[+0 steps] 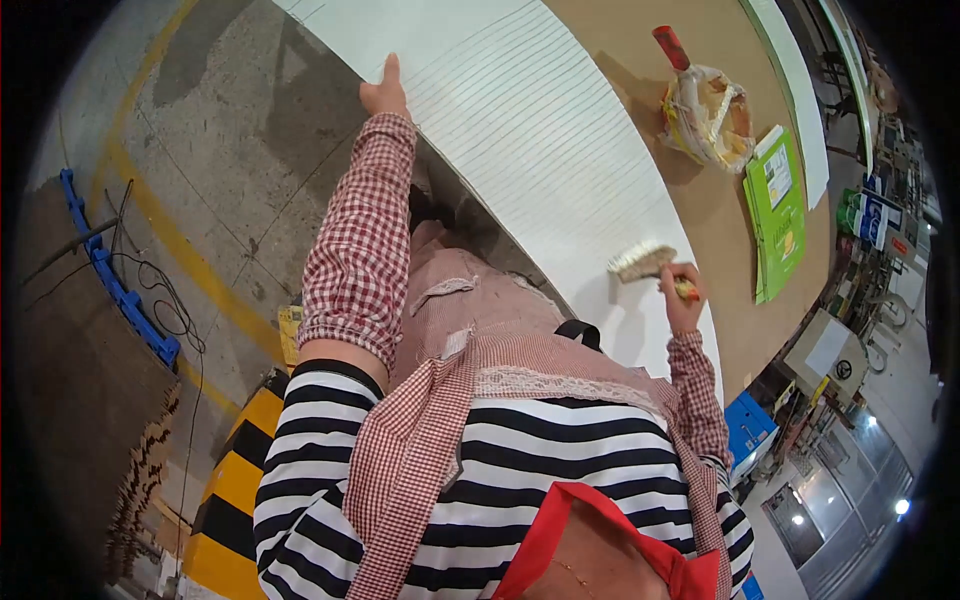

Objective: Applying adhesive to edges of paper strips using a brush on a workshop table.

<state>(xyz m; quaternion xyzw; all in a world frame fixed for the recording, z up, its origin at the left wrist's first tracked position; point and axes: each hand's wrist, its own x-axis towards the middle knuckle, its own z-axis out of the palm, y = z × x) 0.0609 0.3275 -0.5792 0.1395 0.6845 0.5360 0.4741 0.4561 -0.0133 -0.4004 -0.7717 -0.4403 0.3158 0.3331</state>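
Note:
My right hand (682, 290) is closed around the short handle of a wide brush (642, 260). Its pale bristles rest on or just over a white panel (540, 150) ruled with many fine lines across its far part; contact is hard to make out. At the panel's left edge is my left hand (385, 92), one digit stretched forward on top and the other fingers mostly hidden, seemingly gripping the edge. Beyond the right hand stands a tub lined with plastic (708, 118), smeared with whitish paste, with a red handle (670, 47) sticking up from it.
Brown board (625, 45) lies to the right of the white panel, bearing a green printed packet (775, 215). On the left are concrete floor with a yellow line (150, 195), a blue rail (120, 275) with loose cables, and a yellow-black striped block (225, 500).

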